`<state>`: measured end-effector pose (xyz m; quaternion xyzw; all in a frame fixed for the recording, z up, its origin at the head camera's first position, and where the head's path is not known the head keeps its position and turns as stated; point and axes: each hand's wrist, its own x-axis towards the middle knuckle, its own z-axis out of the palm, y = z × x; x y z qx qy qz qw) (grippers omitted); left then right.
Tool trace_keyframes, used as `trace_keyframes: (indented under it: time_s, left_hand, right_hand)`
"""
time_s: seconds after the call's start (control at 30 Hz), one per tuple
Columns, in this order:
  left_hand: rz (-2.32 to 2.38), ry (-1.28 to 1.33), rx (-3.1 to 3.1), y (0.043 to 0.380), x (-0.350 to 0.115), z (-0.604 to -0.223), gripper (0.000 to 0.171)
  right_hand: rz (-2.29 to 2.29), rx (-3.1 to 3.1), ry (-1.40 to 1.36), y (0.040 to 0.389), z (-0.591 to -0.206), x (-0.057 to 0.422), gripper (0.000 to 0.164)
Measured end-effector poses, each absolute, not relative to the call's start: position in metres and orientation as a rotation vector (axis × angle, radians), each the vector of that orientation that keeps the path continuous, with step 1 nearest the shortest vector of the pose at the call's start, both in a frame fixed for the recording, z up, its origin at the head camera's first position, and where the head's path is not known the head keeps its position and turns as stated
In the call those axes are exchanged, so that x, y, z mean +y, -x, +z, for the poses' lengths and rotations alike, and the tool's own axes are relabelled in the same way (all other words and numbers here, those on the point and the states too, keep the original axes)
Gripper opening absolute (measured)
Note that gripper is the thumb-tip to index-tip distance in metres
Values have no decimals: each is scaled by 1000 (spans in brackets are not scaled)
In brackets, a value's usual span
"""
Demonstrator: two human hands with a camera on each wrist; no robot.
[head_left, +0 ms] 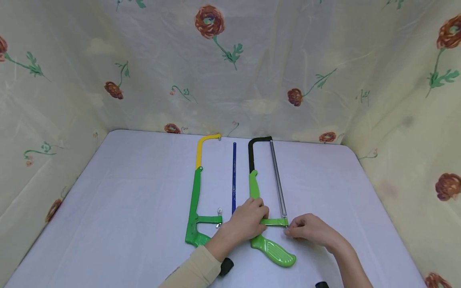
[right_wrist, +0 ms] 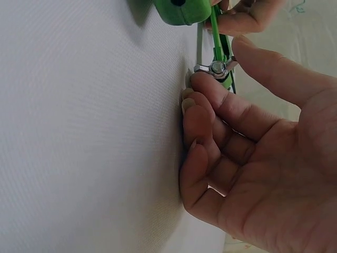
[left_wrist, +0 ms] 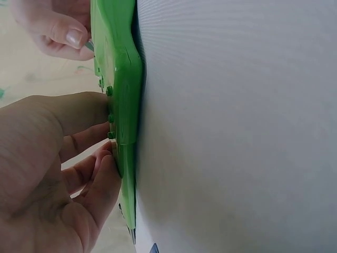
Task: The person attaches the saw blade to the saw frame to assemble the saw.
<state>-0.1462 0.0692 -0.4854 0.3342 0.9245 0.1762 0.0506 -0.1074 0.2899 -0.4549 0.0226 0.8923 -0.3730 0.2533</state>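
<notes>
A light green hacksaw (head_left: 275, 250) with a black front frame lies on the white table, a grey blade (head_left: 278, 178) running along its right side. My left hand (head_left: 246, 220) holds its frame just above the handle; in the left wrist view the fingers and thumb press on the green body (left_wrist: 124, 95). At the lower end of the blade, my right hand (head_left: 311, 230) pinches a metal wing nut (right_wrist: 218, 67) between thumb and index finger. The other right fingers are curled close to the tabletop.
To the left lies a second hacksaw (head_left: 194, 196), darker green with a yellow front, no blade fitted. A loose blue blade (head_left: 234, 172) lies between the two saws, its lower end hidden by my left hand. Flower-patterned cloth (head_left: 252, 80) walls the table (head_left: 137, 200) at back and sides.
</notes>
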Motion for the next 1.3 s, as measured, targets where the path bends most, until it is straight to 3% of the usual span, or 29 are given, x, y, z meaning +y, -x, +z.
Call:
trace_keyframes:
  time_s: [0.73, 1.3]
  left_hand:
    - [541, -1030, 2819, 147, 70, -488, 16]
    - [547, -1029, 2818, 146, 70, -485, 16]
  right_hand:
    - [-1034, 2404, -95, 108, -457, 289, 32]
    - [-1051, 2403, -118, 110, -460, 292, 23]
